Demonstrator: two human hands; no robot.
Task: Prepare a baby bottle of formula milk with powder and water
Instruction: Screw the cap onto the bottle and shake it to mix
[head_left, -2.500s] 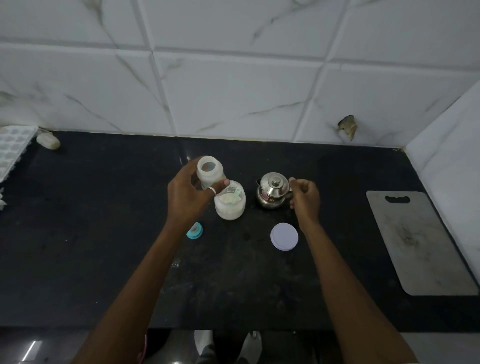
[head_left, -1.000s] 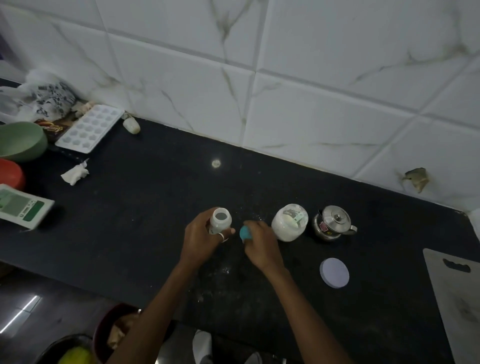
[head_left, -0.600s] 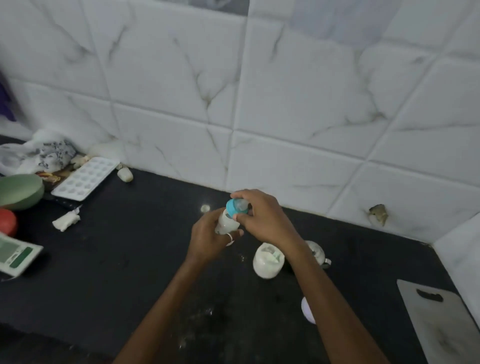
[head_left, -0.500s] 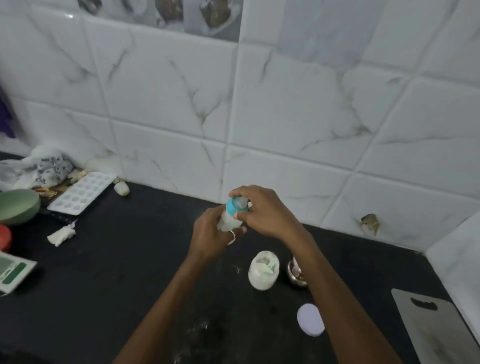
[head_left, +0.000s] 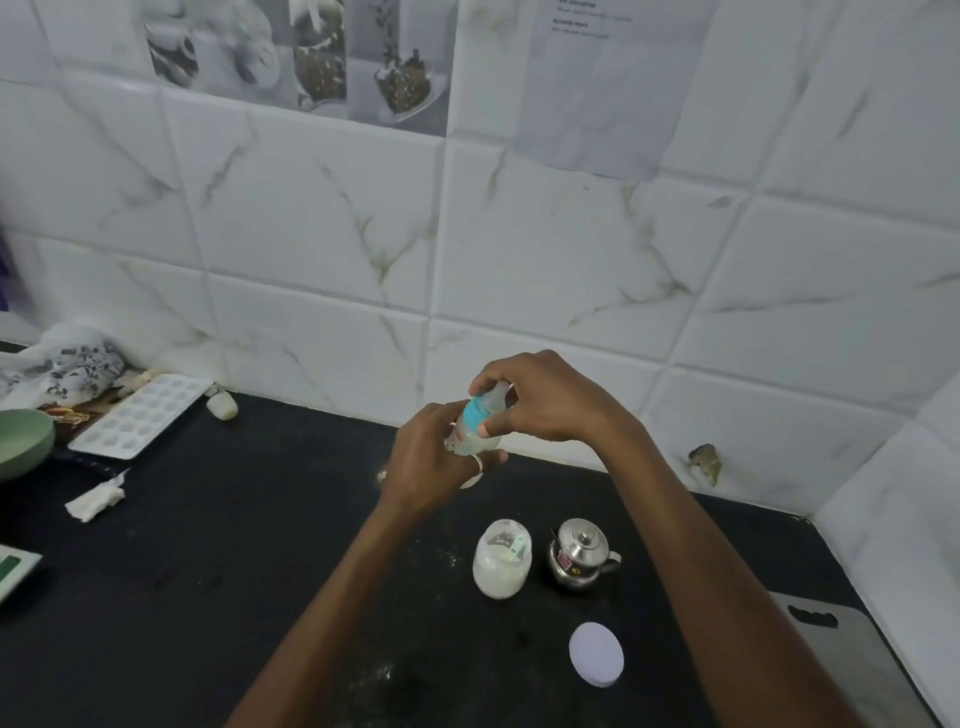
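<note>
I hold a small clear baby bottle (head_left: 470, 440) up above the black counter (head_left: 218, 561). My left hand (head_left: 428, 462) grips its body from below and left. My right hand (head_left: 540, 402) closes over the blue teat cap (head_left: 475, 413) on top of the bottle. The bottle's base is hidden by my left fingers. Below on the counter stands an open jar of white powder (head_left: 501, 566) with a pale scoop inside. A small steel kettle with lid (head_left: 579, 555) stands right beside it.
The jar's white round lid (head_left: 596, 653) lies near the front. A grey cutting board (head_left: 852, 670) sits at the right edge. At left are an ice tray (head_left: 137, 415), a green bowl (head_left: 23, 441), a crumpled tissue (head_left: 96, 500) and a scale (head_left: 15, 569). Tiled wall behind.
My right hand left the kettle, picked up the blue teat cap from the counter and brought it onto the bottle. Both hands rose with the bottle, and my view tilted up toward the wall.
</note>
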